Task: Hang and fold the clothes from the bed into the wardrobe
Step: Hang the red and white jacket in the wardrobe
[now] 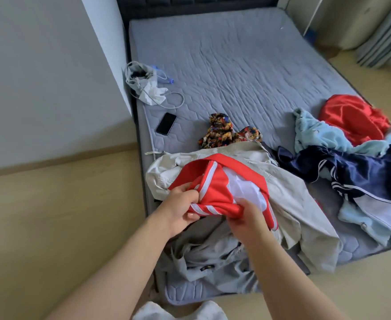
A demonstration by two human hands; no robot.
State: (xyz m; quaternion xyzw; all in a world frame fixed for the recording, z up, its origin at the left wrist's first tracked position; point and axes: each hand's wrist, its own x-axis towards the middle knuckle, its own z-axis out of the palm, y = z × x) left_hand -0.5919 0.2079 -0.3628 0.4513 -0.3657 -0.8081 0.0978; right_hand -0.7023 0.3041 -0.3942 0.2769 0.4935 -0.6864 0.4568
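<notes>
a: we saw the left hand [185, 203] pinching the red striped garment [215, 188] at its white stripes, fingers curled tight.
b: agreed. the right hand [245, 218] gripped its lower edge. we noted both held it just above the beige jacket [282, 181] at the near end of the bed [236, 65].
a: a grey garment [203, 257] lay under the wrists. we logged a navy garment [363, 172], a light blue garment [317, 132] and a red satin piece [351, 116] heaped to the right.
b: a phone [166, 123] lay near the left edge, a patterned cloth [220, 132] beside the jacket.
</notes>
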